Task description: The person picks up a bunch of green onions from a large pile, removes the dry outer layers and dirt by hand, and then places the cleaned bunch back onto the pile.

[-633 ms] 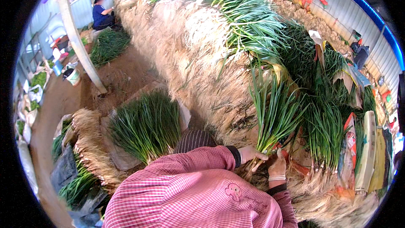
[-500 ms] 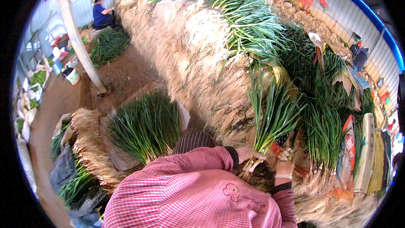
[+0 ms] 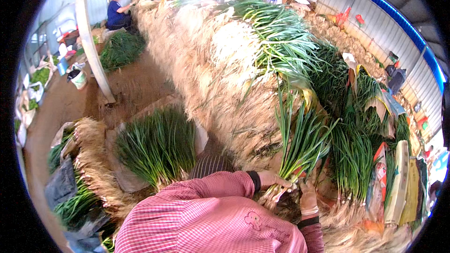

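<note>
A bunch of green onions (image 3: 300, 147) stands in front of me, leaves upward and white bulbs with roots toward me. My left hand (image 3: 274, 179), thinly gloved, is closed round its pale lower stalks. Close against the right side of those stalks is my right hand (image 3: 308, 197), also gloved. Its fingers are bent together at the bunch, and what lies between them is too small to make out. Right of my hands, more green onions (image 3: 349, 168) stand upright in a thick row. To the left, another large bundle of green onions (image 3: 157, 145) rests on a sheet.
A long, high heap of onions with tan roots outward (image 3: 206, 65) runs away ahead, leaves (image 3: 286, 33) draped over its top. A slanted pole (image 3: 91, 42) and a white bucket (image 3: 78, 80) stand at left. Three other people are at the far end. Sacks (image 3: 398, 182) edge the right.
My right hand has come left and down, from beside the bunch to against its stalks. My left hand keeps its hold on the green onions. The whole view has shifted slightly.
</note>
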Motion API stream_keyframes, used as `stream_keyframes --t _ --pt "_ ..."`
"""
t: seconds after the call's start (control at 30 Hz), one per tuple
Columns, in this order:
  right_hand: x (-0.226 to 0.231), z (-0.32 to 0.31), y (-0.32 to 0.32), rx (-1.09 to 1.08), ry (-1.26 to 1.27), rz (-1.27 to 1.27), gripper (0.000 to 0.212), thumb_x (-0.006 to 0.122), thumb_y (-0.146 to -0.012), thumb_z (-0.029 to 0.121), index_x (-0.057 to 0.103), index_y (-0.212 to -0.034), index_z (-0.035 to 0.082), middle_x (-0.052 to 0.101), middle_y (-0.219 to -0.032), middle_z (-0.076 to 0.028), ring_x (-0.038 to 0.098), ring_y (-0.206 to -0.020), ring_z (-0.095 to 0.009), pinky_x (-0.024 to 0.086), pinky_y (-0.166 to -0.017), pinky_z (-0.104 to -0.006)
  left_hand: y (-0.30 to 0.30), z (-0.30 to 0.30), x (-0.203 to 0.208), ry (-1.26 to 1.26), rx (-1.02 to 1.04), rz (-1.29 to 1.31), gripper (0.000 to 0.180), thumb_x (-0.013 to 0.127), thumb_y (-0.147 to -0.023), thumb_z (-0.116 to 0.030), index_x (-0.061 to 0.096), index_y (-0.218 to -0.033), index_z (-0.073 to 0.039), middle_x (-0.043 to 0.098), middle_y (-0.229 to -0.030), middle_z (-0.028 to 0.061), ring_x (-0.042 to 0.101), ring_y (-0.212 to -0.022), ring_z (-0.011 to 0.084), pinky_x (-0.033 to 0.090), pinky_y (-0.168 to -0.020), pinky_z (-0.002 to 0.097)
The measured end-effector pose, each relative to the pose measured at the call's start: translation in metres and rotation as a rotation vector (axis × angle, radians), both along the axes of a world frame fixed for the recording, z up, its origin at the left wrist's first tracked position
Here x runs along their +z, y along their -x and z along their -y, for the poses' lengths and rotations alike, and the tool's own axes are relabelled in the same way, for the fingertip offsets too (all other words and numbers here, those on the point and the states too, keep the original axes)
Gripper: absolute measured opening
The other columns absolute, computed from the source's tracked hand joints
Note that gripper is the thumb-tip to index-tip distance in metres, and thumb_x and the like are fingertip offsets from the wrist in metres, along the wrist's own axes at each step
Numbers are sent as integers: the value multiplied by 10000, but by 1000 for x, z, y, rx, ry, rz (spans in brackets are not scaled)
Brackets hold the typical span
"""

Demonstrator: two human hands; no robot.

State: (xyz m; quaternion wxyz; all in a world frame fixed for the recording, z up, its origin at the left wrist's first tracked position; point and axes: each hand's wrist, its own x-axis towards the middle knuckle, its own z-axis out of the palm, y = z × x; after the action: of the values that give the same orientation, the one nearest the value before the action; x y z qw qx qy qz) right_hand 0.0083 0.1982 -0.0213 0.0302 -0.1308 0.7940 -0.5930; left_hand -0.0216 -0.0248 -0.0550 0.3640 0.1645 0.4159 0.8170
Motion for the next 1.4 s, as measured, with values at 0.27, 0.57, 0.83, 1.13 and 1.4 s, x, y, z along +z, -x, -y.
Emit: stream_keyframes --t 0.27,0.57,0.83,1.13,1.4 --pt "-53 -63 -82 498 -992 78 230 469 -972 124 631 -1093 15 638 -1060 -157 614 -985 -272 488 -854 -374 -5 35 57 98 200 -207 416 734 -845 -95 592 -1231 -32 698 -1068 134 685 -947 234 565 -821 368" --pt "45 8 -49 35 -161 44 395 564 -962 367 583 -967 -27 668 -869 -177 652 -866 -339 496 -785 -414 -1 -5 32 361 107 -176 278 726 -887 -224 720 -1117 -67 713 -1037 32 646 -913 122 512 -818 286" --pt "-59 -54 -78 432 -998 -389 215 547 -926 202 590 -1085 63 635 -893 -166 638 -692 -315 531 -693 -418 1 -23 61 140 275 -236 393 702 -871 -111 583 -1241 -54 685 -1092 67 661 -1029 193 518 -915 344" --pt "9 -64 39 -324 -1263 -183 294 568 -876 180 619 -1129 38 665 -1072 -213 660 -953 -373 527 -837 -447 12 -22 42 94 390 -151 381 683 -910 -146 599 -1272 -63 702 -1121 54 678 -939 163 575 -780 325" --pt "56 -128 16 -320 135 206 377 595 -968 286 632 -1228 16 682 -1114 -135 637 -958 -185 496 -814 -283 16 -2 32 152 436 -235 521 685 -907 -193 503 -1372 -46 662 -1191 84 651 -1050 214 535 -914 363"
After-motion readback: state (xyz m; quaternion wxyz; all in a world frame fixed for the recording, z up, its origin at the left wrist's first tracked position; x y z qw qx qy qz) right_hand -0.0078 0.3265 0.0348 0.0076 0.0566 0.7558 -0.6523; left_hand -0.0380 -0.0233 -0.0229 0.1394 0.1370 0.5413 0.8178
